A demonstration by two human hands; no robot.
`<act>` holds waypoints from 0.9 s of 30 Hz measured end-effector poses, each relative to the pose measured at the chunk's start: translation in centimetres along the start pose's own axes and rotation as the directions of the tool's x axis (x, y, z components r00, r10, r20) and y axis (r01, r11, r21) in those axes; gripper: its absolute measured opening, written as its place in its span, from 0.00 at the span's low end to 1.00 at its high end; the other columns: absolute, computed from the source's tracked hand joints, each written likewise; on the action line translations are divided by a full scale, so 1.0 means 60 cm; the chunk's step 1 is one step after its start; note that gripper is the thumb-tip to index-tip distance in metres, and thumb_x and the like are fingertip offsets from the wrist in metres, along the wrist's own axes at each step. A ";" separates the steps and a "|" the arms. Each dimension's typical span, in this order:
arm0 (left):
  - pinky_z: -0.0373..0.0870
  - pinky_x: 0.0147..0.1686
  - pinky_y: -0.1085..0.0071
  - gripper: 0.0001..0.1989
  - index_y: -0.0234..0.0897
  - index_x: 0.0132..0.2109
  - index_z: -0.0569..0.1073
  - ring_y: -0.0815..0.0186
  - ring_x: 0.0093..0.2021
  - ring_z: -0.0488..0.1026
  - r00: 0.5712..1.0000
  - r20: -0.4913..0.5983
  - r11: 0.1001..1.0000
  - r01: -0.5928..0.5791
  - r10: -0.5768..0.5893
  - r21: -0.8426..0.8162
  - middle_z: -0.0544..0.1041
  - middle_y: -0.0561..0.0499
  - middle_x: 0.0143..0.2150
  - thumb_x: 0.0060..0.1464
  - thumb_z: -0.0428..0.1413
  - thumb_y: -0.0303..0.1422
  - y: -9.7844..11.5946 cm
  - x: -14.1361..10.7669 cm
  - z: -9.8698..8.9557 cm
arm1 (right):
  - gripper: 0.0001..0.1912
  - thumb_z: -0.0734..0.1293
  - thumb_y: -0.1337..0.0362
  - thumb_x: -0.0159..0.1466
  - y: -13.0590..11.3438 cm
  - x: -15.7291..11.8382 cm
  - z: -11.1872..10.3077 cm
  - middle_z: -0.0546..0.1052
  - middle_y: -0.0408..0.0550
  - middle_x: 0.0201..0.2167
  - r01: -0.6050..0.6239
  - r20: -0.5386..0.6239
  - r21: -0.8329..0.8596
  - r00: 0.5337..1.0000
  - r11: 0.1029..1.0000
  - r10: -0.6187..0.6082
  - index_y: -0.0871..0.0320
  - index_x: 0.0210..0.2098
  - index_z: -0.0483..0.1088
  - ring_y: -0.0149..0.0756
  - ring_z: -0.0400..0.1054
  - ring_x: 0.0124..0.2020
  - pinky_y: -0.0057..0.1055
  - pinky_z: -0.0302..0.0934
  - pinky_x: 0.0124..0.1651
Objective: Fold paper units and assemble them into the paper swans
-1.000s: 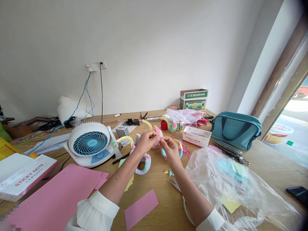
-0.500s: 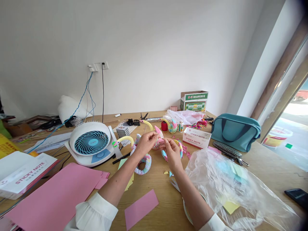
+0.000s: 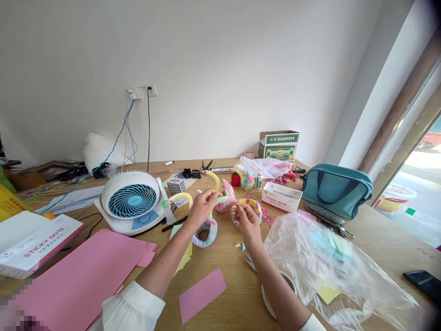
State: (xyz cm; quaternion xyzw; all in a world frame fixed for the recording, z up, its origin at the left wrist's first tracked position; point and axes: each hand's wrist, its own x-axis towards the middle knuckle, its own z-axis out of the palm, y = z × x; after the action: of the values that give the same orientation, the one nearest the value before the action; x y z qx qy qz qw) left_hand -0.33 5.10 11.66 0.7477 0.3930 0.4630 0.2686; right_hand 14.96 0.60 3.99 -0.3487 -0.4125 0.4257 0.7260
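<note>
At frame centre, the left hand (image 3: 203, 210) and right hand (image 3: 248, 221) pinch a small pink folded-paper piece (image 3: 230, 200) between their fingertips, just above a paper swan (image 3: 204, 234), with little room between the white desk fan (image 3: 131, 202) and the sticky-note box (image 3: 281, 196).

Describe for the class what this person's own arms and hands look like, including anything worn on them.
Both the left hand and the right hand are bare, with no gloves and no ring or watch that can be made out. The forearms are bare too, emerging from a loose white left sleeve and right sleeve.
</note>
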 end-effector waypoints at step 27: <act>0.68 0.44 0.66 0.07 0.39 0.43 0.72 0.63 0.42 0.72 0.963 -0.122 0.933 -0.196 0.242 0.302 0.77 0.48 0.39 0.65 0.49 0.29 -0.156 -0.286 -0.006 | 0.10 0.59 0.68 0.69 0.038 -0.233 -0.106 0.75 0.48 0.33 0.235 0.392 -0.698 0.916 0.676 0.086 0.56 0.41 0.73 0.38 0.69 0.34 0.32 0.61 0.38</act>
State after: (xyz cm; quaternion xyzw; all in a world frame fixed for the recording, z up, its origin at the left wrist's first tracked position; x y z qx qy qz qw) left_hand -8.32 -4.08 -3.61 0.7791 0.3900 0.4855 0.0719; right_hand 15.73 -12.17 -4.83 -0.4993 -0.6992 0.2548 0.4437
